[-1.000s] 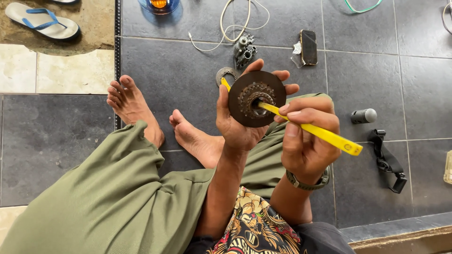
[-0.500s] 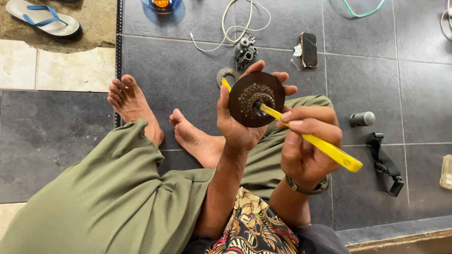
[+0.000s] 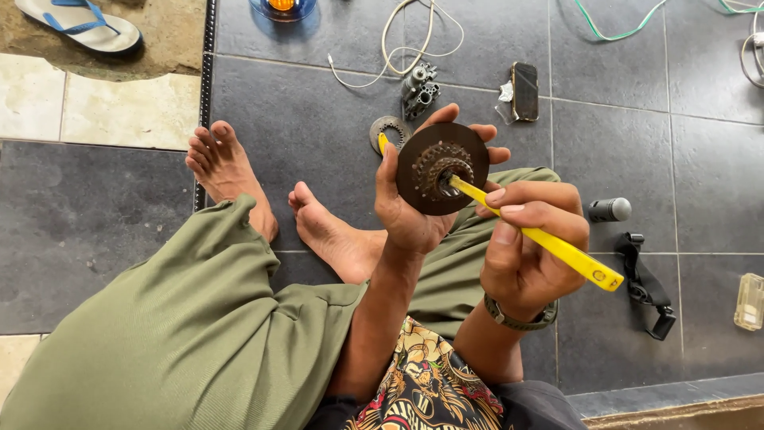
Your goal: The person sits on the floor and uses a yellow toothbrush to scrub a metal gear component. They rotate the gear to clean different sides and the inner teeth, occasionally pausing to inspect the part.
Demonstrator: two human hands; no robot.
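Above the person's lap, over olive-green trousers (image 3: 183, 318) and a patterned shirt hem (image 3: 434, 390), the right hand (image 3: 529, 247) is clenched around a yellow toothbrush (image 3: 557, 247). Its long axis runs diagonally, handle end low and to the right, head end up and to the left, pressed into the centre of a round metal disc (image 3: 442, 167). A dark band circles the right wrist. The left hand (image 3: 414, 211) grips the disc from behind and below, thumb along its left edge, fingertips showing past its upper and right rim, so the flat face tilts up toward the camera. The disc is dark, rusty brown, with a rough toothed hub around a centre hole.

Beyond the hands, two bare feet (image 3: 270, 199) rest on dark grey floor tiles (image 3: 318, 111). Farther out lie a toothed metal ring (image 3: 388, 131), touching nothing, a small grey metal carburettor-like part (image 3: 419, 87), a dark phone (image 3: 524, 90), a white cable (image 3: 414, 40), and a black strap (image 3: 645, 283) at right.
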